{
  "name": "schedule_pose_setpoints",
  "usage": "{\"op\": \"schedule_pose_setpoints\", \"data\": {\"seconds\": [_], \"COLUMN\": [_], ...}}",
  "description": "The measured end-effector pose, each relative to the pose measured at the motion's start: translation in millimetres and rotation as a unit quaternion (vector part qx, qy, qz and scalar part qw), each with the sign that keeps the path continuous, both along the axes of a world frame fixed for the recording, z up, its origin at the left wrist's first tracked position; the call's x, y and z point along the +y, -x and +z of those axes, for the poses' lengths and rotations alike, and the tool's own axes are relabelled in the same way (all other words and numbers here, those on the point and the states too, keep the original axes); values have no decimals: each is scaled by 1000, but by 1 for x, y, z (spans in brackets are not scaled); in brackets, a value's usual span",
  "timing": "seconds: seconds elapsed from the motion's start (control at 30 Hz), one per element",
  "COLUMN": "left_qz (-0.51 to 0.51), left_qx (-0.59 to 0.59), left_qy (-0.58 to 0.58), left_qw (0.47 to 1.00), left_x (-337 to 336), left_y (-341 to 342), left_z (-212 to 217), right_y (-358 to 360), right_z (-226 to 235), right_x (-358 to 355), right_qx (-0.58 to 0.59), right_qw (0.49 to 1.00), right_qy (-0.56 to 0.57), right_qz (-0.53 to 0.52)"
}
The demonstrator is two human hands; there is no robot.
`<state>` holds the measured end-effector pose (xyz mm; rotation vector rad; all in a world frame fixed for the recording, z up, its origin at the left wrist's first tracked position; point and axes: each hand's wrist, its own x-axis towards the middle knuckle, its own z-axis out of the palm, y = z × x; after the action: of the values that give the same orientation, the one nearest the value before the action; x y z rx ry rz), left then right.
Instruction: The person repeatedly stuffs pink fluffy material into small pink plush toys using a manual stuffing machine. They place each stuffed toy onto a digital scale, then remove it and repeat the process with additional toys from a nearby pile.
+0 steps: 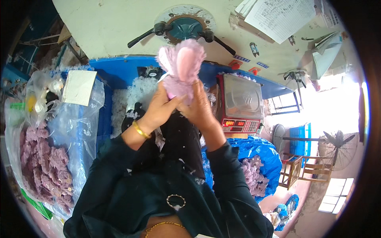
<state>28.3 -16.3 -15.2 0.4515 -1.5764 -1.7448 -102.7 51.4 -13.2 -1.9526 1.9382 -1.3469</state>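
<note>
A fluffy pinkish-purple plush rabbit piece [191, 59] with two long, pale-lined ears is held up in front of me between both hands. My left hand [159, 107], below a gold bangle, is closed on its lower left side. My right hand [201, 108] is wrapped round the lower right side. The fingertips of both hands come close together at the base of the piece. Just behind the ears is a round green machine port [184, 28] in the cream panel, with a black lever at each side. Loose white stuffing [137, 93] lies below the panel, near my left hand.
To the right stands a red digital scale [242, 107]. Under it, a blue bag [264, 148] holds several purple plush pieces. At the left, a clear plastic bag [79, 127] contains more plush pieces [45, 162]. Papers [279, 18] lie at the upper right; a fan [336, 146] stands farther right.
</note>
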Motion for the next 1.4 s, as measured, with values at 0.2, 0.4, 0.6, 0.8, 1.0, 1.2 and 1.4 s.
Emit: {"op": "schedule_pose_setpoints", "data": {"seconds": [0.2, 0.4, 0.6, 0.8, 1.0, 1.2, 1.4], "left_qz": [-19, 6, -11, -60, 202, 418, 484], "left_qx": [-9, -106, -72, -60, -404, -791, -800], "left_qy": [-7, -61, -35, 3, 255, 216, -66], "left_qw": [1000, 992, 997, 996, 855, 392, 349], "left_x": [13, -39, -2, 26, -30, -67, -24], "left_y": [-17, 19, -8, -38, -162, -499, -606], "left_z": [43, 61, 46, 27, -32, -93, -129], "right_y": [-15, 28, -3, -12, 168, 272, 334], "right_z": [20, 46, 38, 42, -41, -39, -74], "right_x": [7, -59, -16, 36, 92, 118, 159], "right_qx": [-258, -496, -398, -241, -180, -254, -288], "right_qw": [965, 858, 915, 959, 944, 821, 788], "right_qy": [-2, -132, -62, -150, -256, -334, -330], "right_qz": [53, 39, 10, -4, -104, -387, -432]}}
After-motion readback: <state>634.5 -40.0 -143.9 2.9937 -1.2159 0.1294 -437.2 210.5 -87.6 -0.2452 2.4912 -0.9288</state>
